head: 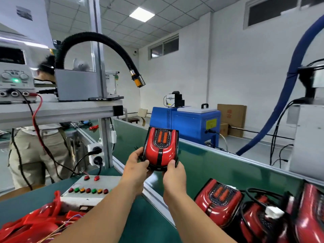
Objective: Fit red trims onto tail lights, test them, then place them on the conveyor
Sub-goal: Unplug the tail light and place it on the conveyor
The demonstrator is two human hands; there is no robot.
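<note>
Tail light: a red tail light point(160, 149) with a black centre stripe and two orange bars in a mesh panel. It is held up over the green conveyor point(201, 165), its face tilted towards the camera.
Left hand: the left hand point(135, 163) grips the light's lower left edge, thumb on top and fingers curled round it.
Right hand: the right hand point(174, 174) grips the lower right corner, thumb pressed on the red face.
Conveyor: more tail lights point(218, 200) lie on it at the right, side by side with black wires.
Table: a pile of red trims point(35, 223) lies at the near left of the table point(150, 223), just beside a white switch box point(87, 188) with coloured buttons.
Background: another person point(40, 151) stands at the left.
</note>
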